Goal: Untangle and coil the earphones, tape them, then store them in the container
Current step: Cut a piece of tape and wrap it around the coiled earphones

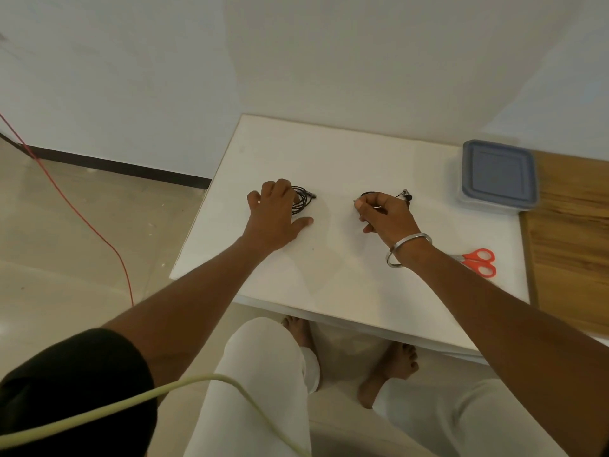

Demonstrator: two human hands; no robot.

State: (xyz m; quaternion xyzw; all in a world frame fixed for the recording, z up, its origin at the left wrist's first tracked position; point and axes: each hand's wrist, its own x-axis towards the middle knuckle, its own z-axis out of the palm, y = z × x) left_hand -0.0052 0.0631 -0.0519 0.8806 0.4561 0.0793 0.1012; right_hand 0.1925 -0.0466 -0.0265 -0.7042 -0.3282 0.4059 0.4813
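Observation:
Two sets of black earphones lie on the white table [329, 278]. A coiled set [304, 197] lies under the fingertips of my left hand [276, 212], whose fingers are spread and rest on the coil. My right hand [385, 216] has its fingers curled around a second black set [404, 194]; the earbuds stick out past my knuckles. Most of that cable is hidden by the hand. The container [497, 176], clear with a blue-grey lid on it, stands at the table's far right.
Red-handled scissors [478, 260] lie on the table just right of my right forearm. A wooden surface [573, 239] adjoins the table on the right. A red cord [66, 199] runs across the floor at left. My legs and bare feet are under the near edge.

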